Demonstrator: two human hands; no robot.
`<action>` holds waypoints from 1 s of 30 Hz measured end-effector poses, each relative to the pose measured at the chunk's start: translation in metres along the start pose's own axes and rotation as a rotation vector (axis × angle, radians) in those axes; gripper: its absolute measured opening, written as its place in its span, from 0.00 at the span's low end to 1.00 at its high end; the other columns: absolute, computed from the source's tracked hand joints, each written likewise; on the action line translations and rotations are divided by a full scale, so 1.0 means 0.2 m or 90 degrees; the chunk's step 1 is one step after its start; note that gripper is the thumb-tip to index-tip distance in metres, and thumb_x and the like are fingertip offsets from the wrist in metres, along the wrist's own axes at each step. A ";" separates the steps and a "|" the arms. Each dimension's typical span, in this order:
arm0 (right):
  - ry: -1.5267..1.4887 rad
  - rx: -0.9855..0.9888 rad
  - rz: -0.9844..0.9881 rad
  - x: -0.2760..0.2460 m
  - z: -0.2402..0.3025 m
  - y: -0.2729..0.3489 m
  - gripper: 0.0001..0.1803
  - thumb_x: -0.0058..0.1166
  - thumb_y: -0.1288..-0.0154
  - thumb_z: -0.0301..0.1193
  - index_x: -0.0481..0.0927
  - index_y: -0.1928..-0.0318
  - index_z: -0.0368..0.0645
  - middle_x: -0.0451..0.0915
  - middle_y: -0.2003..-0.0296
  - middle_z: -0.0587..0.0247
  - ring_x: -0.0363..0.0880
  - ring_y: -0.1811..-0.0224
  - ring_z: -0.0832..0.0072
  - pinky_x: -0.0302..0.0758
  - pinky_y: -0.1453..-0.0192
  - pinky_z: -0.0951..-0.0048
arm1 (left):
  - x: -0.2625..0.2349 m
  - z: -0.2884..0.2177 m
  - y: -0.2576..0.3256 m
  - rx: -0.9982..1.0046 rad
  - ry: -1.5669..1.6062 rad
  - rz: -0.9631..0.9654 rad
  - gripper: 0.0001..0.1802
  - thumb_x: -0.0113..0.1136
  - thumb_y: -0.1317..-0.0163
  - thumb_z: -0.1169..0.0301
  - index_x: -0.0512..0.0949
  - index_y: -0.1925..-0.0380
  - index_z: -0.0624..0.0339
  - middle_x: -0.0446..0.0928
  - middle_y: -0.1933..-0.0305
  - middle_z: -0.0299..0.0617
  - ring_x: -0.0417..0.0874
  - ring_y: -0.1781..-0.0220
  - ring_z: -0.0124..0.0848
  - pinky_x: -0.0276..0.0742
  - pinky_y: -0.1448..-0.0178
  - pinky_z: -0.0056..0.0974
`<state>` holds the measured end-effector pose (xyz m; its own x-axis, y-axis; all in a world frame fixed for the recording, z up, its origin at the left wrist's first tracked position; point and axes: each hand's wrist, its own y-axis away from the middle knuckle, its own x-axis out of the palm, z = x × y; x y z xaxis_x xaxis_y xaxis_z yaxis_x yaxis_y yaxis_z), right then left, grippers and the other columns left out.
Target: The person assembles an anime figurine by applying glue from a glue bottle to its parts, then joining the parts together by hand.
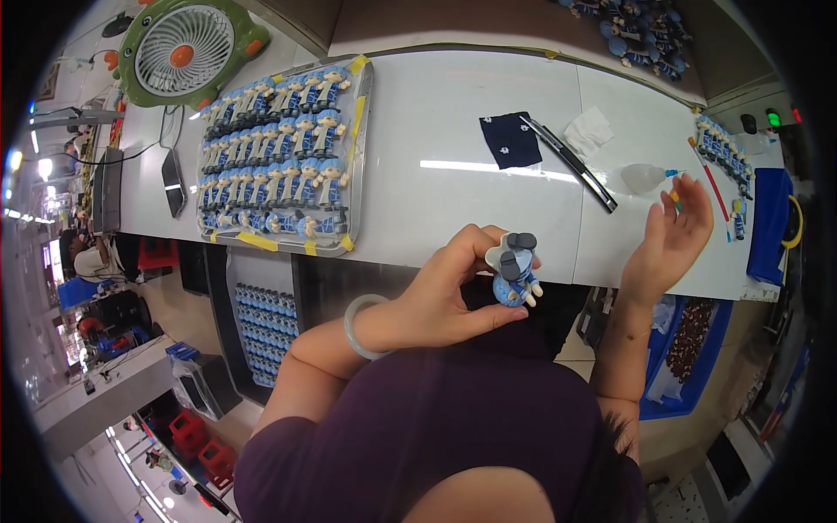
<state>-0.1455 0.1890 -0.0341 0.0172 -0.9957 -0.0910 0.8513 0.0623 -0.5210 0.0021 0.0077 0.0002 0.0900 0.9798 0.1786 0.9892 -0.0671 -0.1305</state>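
Observation:
My left hand [462, 283] is closed around a small figurine [516, 272] with blue hair and blue-and-white clothes. The figurine is tipped so that its dark grey soles face up, and its head points toward my body. Over the right part of the table, my right hand [670, 237] is raised with its fingers loosely bent and apart from the thumb. A small orange and green bit shows by its fingers; I cannot tell what it is. Nearest to that hand lies a translucent squeeze bottle [643, 178] with a blue tip.
A metal tray [362, 157] of figurines in rows stands left, beside a green fan [185, 54]. A dark cloth [510, 141], a black pen-like tool [571, 164], a white tissue [589, 131] and a red stick [711, 179] lie ahead. More figurines [725, 152] stand far right, near a blue bin [772, 227].

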 end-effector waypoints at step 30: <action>0.014 0.108 0.429 -0.06 0.28 0.14 0.18 0.55 0.60 0.16 0.72 0.64 0.38 0.77 0.64 0.58 0.74 0.63 0.69 0.70 0.58 0.73 | 0.01 0.02 -0.01 0.196 -0.493 -0.155 0.23 0.61 0.57 0.72 0.64 0.61 0.65 0.73 0.75 0.41 0.76 0.79 0.38 0.72 0.75 0.35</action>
<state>-0.0915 0.1982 0.0003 0.5619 -0.7414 -0.3668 0.7286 0.6536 -0.2050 -0.0012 0.0109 -0.0036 -0.3347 0.8202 -0.4638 0.8851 0.1048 -0.4534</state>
